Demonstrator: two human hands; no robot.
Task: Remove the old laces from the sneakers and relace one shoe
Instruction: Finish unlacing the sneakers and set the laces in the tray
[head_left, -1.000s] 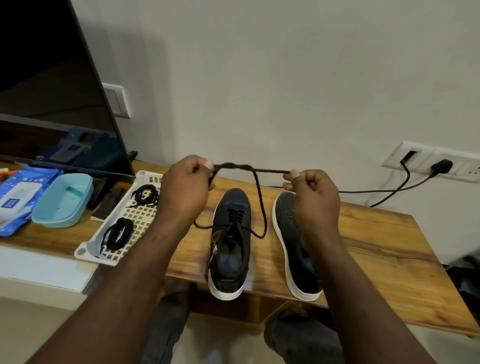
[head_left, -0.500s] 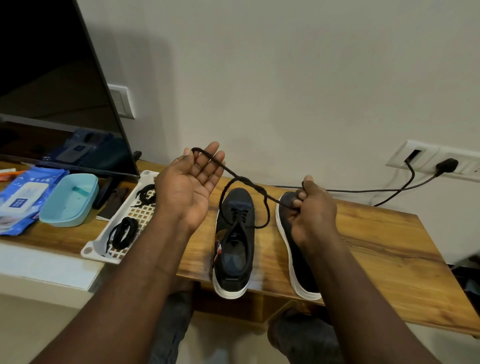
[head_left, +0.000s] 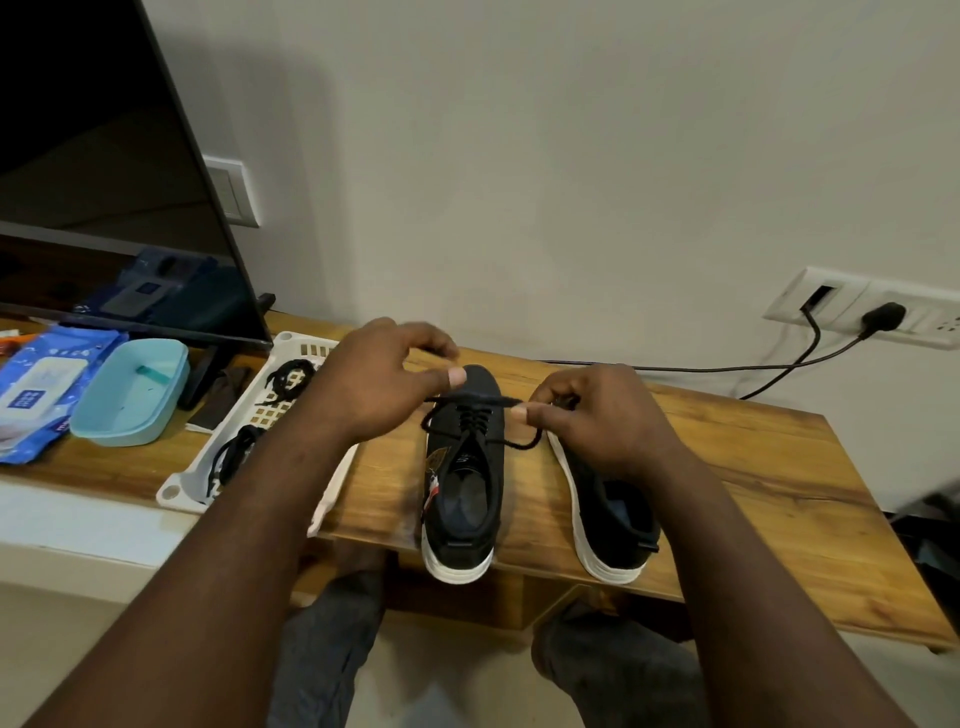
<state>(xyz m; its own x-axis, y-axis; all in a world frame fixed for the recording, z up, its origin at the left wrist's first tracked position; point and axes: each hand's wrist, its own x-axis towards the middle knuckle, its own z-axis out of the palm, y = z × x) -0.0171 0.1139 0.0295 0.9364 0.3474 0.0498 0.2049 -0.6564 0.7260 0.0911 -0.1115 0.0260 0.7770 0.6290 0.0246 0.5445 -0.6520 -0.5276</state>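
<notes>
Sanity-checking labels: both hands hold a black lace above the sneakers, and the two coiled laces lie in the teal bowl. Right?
One error. The head view shows the coiled laces in the white tray, not the teal bowl. The rest holds: left hand and right hand hold the black lace above the sneakers.

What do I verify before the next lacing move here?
1. Pinch of right hand on black lace: ok.
2. Grip of left hand on it: cannot tell; the thumb lies just above the strand, contact hidden.
3. Slack taken up: not ok; a loop hangs below the right thumb.
4. Laced sneaker upright on wooden table: ok.
5. Second sneaker eyelets: cannot tell; the right hand covers them.
6. Coiled laces lie in the white tray, beside the sneakers: ok.
</notes>
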